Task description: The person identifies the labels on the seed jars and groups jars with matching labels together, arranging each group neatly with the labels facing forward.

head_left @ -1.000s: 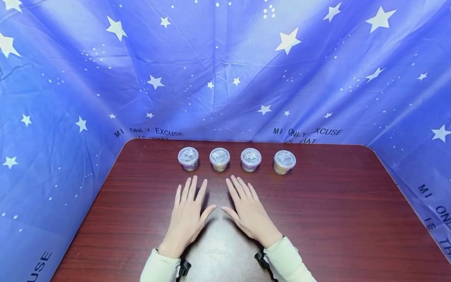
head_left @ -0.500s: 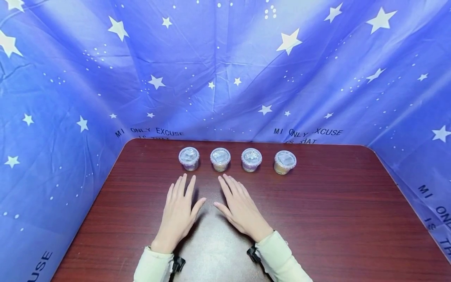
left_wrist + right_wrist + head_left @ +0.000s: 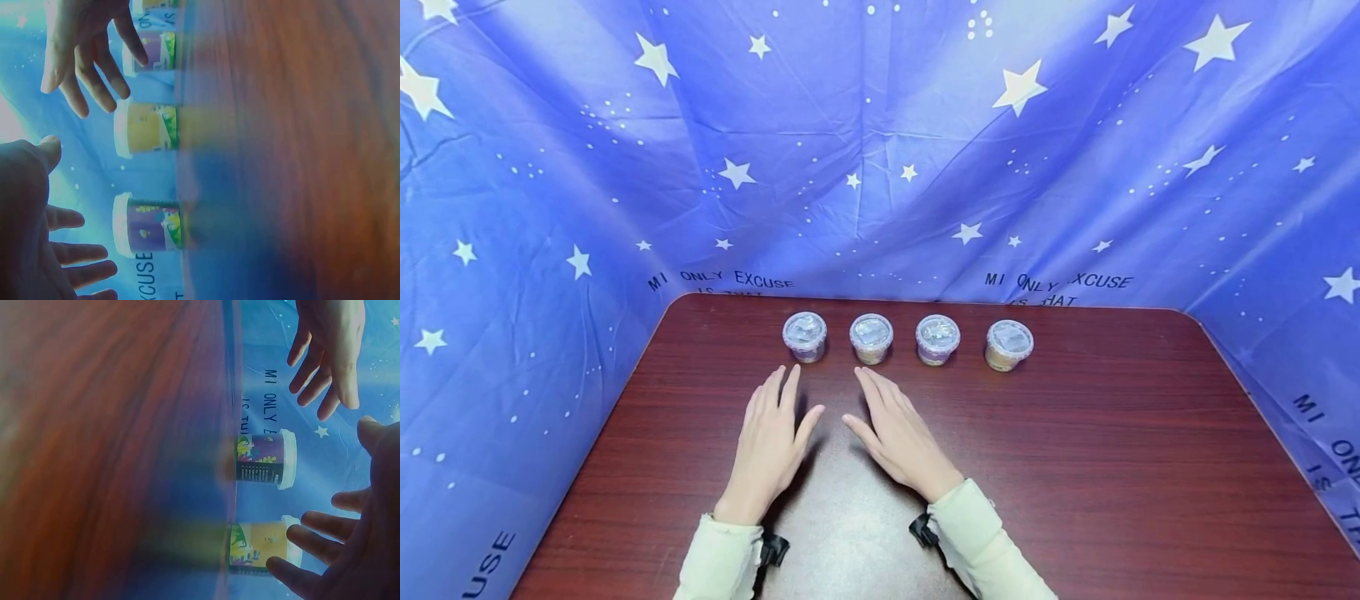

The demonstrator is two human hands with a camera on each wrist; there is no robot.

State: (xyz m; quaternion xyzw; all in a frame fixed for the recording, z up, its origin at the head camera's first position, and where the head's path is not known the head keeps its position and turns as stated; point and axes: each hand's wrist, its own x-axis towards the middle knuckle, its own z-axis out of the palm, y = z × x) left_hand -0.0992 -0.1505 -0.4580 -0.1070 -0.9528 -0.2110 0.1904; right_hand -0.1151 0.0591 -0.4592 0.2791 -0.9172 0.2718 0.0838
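Observation:
Several small lidded tubs stand in a row near the table's back edge. From the left in the head view come a purple tub [image 3: 805, 337], a yellow tub [image 3: 871, 339], a second purple tub [image 3: 937, 340] and a second yellow tub [image 3: 1009, 346]. Their lids are pale and translucent. My left hand [image 3: 767, 446], fingers extended and thumb spread, is just in front of the leftmost purple tub. In front of the left yellow tub is my right hand [image 3: 901, 433], its fingers likewise extended. Both hands hold nothing. In the wrist views the hands face each other above the tabletop.
The dark red wooden table [image 3: 1112, 467] has rounded back corners. A blue cloth [image 3: 865, 125] with white stars and lettering hangs around its back and sides. A black strap [image 3: 772, 550] sits at the left sleeve cuff.
Both hands have shifted left and slightly forward, toward the two leftmost tubs. The tubs stand where they were on the table.

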